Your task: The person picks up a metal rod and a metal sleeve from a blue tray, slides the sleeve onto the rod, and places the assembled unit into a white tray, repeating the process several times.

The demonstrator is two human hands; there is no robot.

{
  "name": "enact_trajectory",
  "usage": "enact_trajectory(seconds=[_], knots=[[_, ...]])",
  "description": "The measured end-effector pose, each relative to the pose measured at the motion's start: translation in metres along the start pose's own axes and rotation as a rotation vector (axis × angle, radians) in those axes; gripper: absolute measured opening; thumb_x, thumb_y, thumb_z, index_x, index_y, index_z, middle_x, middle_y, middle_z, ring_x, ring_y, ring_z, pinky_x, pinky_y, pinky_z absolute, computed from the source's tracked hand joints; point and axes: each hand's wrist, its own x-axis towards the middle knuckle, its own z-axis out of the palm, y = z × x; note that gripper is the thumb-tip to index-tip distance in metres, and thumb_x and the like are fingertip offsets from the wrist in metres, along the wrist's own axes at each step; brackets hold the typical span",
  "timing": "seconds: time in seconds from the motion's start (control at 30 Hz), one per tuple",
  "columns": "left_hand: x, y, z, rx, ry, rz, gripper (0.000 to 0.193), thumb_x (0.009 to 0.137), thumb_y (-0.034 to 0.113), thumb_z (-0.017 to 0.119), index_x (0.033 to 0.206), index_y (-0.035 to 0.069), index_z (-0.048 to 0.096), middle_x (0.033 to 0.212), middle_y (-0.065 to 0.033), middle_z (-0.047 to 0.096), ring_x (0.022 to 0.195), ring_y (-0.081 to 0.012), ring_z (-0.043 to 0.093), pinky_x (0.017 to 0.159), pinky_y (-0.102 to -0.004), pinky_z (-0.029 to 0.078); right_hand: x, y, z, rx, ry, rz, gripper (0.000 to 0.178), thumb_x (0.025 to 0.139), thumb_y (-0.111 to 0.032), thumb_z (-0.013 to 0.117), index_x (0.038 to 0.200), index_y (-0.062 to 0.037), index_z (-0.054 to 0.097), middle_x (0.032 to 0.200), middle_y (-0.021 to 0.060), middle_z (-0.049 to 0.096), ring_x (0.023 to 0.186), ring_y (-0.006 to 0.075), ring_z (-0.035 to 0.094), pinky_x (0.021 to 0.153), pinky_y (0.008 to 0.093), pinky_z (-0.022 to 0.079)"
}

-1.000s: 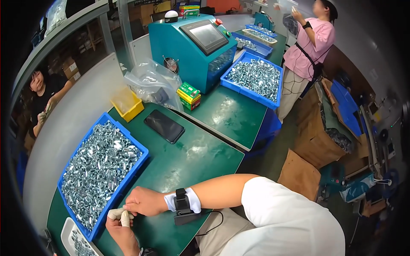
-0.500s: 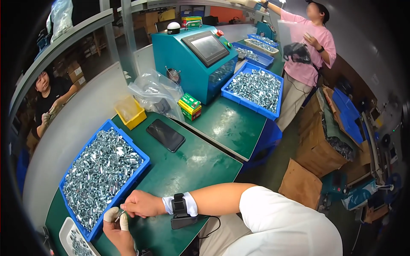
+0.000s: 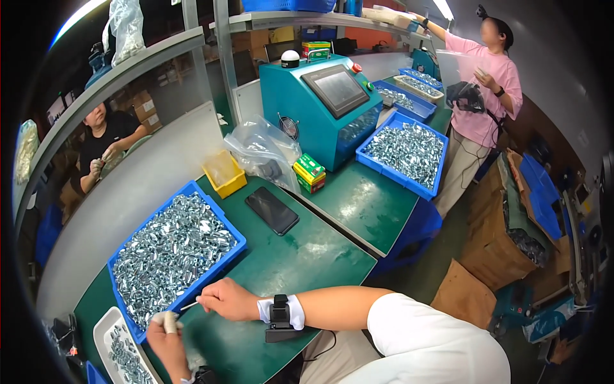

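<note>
My right hand (image 3: 229, 299) pinches a thin silver rod (image 3: 190, 306) that slants down toward my left hand. Pale finger covers wrap the thumb and a finger of my left hand (image 3: 165, 336), which is closed; whatever lies between its fingertips is too small to make out. Both hands are at the near edge of a blue tray (image 3: 225, 248) heaped with small shiny metal parts (image 3: 169, 253). Beside my left hand, a white tray (image 3: 102, 333) holds a smaller lot of similar parts (image 3: 128, 358).
A black phone (image 3: 272, 211) lies on the green table (image 3: 307, 256), with a yellow bin (image 3: 225, 176) and plastic bag (image 3: 262, 150) beyond. Behind stand a teal machine (image 3: 307, 109) and another blue tray (image 3: 368, 155). One person (image 3: 480, 96) stands far right; another person (image 3: 105, 141) is left.
My hands have drawn apart, and the thin rod now shows between them. The whole view has shifted, with the table's things lower and farther right.
</note>
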Motion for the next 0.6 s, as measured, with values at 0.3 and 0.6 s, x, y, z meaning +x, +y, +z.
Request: enact_trajectory(seconds=[0.3,0.6], knots=[[-0.041,-0.033,-0.137,0.945,0.523,0.041,0.019,0.090,0.012,0.060,0.100,-0.005,0.063,0.090,-0.0132,0.066,0.076,-0.0203,0.061,0.069,-0.0306,0.049,0.004,0.015,0.001,0.114,-0.053,0.159,0.039,0.097,-0.030,0.052,0.067,-0.0049,0.057,0.051,-0.0012,0.048,0.044,0.0071,0.045,0.044,0.0270,0.036],[-0.009,-0.013,-0.048,0.578,0.326,0.145,0.026,0.087,0.009,0.063,0.110,-0.003,0.062,0.101,-0.0137,0.065,0.079,-0.0198,0.060,0.070,-0.0294,0.047,0.006,0.014,0.000,0.224,-0.061,0.232,0.041,0.096,-0.033,0.052,0.066,-0.0055,0.057,0.051,-0.0010,0.049,0.044,0.0077,0.047,0.043,0.0263,0.038]])
